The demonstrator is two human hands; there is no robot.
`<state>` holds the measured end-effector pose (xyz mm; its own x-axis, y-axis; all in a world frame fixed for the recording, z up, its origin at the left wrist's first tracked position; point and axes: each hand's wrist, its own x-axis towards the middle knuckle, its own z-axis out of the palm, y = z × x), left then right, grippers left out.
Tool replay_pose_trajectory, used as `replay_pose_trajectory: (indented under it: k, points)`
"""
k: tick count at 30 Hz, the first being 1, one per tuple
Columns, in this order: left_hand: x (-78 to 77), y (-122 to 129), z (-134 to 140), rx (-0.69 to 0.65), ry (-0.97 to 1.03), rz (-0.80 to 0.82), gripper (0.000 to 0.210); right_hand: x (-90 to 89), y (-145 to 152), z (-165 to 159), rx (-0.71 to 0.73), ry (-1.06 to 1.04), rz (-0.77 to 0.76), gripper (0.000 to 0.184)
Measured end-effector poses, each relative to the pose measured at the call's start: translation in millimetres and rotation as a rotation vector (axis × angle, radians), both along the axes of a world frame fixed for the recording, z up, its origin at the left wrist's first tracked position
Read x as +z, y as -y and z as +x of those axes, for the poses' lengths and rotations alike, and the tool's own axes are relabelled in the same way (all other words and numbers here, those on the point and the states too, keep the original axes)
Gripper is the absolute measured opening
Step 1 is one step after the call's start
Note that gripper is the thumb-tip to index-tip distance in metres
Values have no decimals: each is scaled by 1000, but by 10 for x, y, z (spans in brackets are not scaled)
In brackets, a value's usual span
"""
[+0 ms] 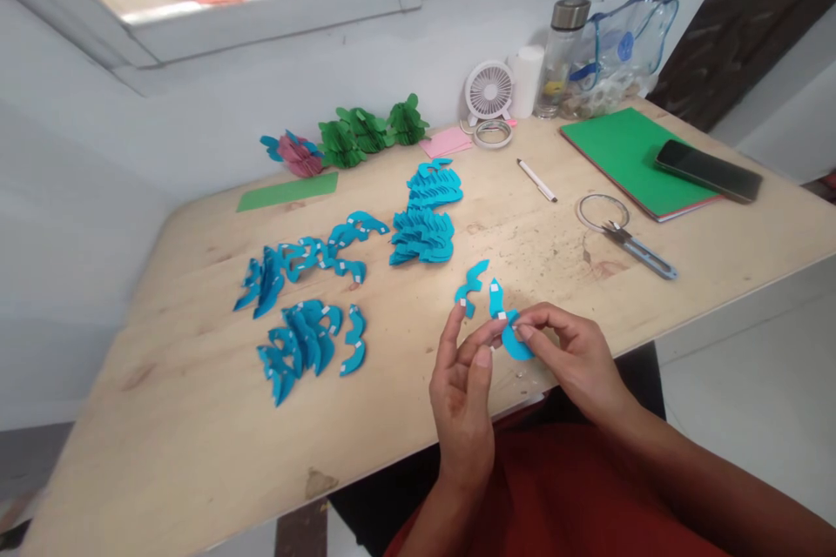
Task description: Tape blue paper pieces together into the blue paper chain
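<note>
Pinched between both hands near the front edge of the wooden table (196, 452): one blue paper cutout (513, 338), a curved, wave-like piece with a small white tab at its upper end. Left hand (462, 392) half-open, thumb and forefinger closed on the near edge of the cutout, other fingers fanned upward; right hand (571, 352) curled, fingertips gripping the far side of the same piece. Probably feather-light, thin, floppy at the narrow tip, easy to crease or tear; best taken at the broad lower curve, flat between finger pads, clear of the white tab, which looks like adhesive. Just beyond the held cutout, a second loose blue piece (471, 285) flat on the table, with its own white tab. Further left of the held cutout, three clusters of similar blue pieces: a fanned stack (424, 209), a strung-out row (306, 261) and a nearer bunch (306, 346); too overlapped to count singly. Along the wall, three green folded paper shapes (366, 132) and one pink-and-blue one (293, 152). To the right of the held cutout, one pen (536, 180), one phone (709, 171) on one green pad (620, 152), one small fan (489, 91), one tape roll (493, 133).
</note>
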<state>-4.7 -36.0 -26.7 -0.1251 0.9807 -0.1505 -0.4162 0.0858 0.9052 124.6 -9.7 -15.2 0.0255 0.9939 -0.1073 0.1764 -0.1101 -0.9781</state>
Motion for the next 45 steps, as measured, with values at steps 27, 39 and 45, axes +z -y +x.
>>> replay_pose_trajectory:
  k: [27,39,45]
  points:
    - [233,-411,-16,108,71,84,45,-99,37,-53,70,-1076,-506,15]
    - [281,-751,141,182,-340,201,36,-227,153,-183,131,-1241,-601,11]
    - [294,-824,51,128,-451,200,35,-164,52,-47,150,-1045,-485,11]
